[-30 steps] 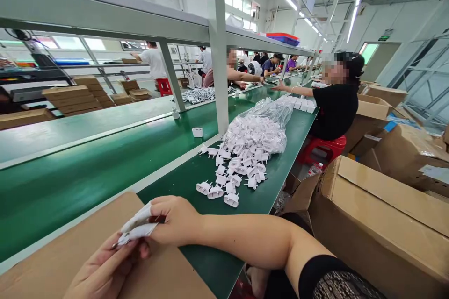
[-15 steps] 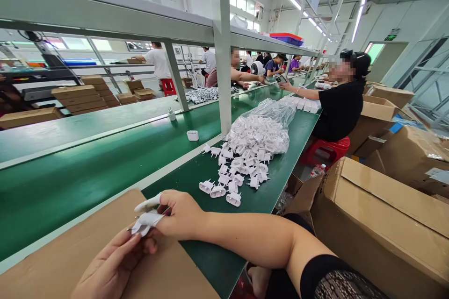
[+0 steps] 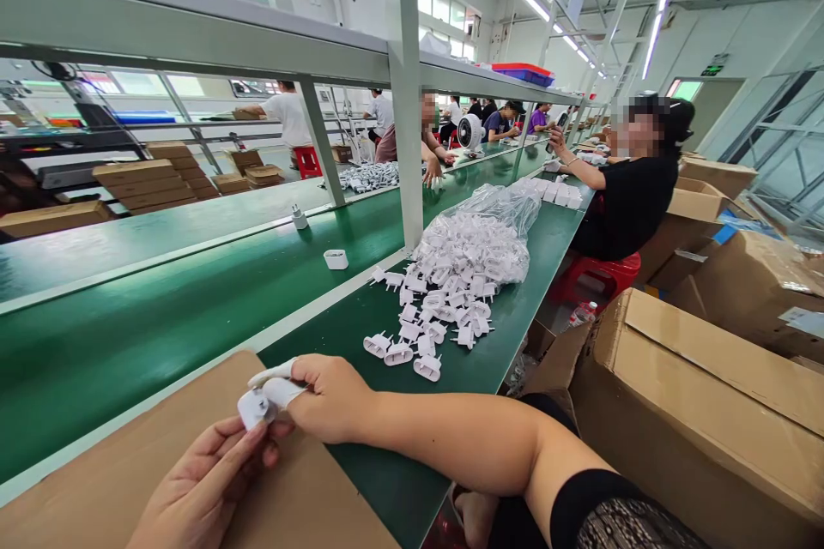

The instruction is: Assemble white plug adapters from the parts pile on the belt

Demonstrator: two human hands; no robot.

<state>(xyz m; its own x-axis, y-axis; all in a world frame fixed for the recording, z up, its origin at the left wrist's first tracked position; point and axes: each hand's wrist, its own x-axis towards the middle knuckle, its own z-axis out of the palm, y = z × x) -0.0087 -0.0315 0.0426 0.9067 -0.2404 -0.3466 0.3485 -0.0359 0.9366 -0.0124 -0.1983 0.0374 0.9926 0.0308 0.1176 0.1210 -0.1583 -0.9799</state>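
Well, the left hand (image 3: 202, 478) pinches a white plug (image 3: 249, 412) between seven and eight o'clock in view; the right hand (image 3: 335, 395) (white-covered fingertips (image 3: 283, 393)) meets it, grip unclear. Best steady the casing lightly, off the metal. Piled plugs (image 3: 458, 274) lie at two o'clock from it.

Plug (image 3: 250, 410): above the cardboard (image 3: 116, 472)
Adapter pile (image 3: 467, 253): on the bench (image 3: 508, 322), right of the conveyor (image 3: 160, 322)
Carton (image 3: 695, 420): right of the bench

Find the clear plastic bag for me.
In the head view, the clear plastic bag lies right of centre on the green bench, beside the upright post, just beyond loose white plugs.
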